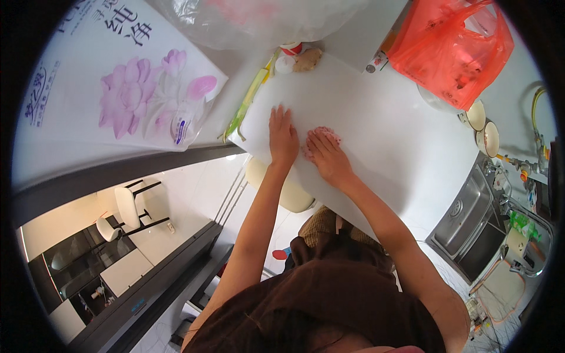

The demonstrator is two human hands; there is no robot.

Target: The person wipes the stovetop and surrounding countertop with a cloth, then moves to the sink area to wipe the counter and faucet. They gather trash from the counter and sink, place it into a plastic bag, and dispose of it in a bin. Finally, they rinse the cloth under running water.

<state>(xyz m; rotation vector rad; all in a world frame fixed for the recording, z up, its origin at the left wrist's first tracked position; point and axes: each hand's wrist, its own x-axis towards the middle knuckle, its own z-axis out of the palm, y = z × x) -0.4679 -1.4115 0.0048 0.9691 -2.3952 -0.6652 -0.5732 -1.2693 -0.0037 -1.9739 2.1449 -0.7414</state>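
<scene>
My right hand [330, 161] presses down on a pink cloth [332, 132] that lies crumpled on the white tabletop [375, 114]. Most of the cloth is hidden beneath its fingers. To the left of it, my left hand [283, 139] rests flat on the same surface, fingers stretched out, holding nothing. A long green-and-white stalk, perhaps a leek [248, 99], lies along the left side of the tabletop. Past the fingertips sit a piece of ginger root [308, 60], a small white round object [284, 65] and a red-and-white container [292, 48].
A large flower-printed package [145, 88] fills the upper left. A red plastic bag [454, 57] stands at the upper right, near two bowls [487, 139]. The metal sink [468, 203] is at right. A cream stool seat [295, 194] shows below the table edge.
</scene>
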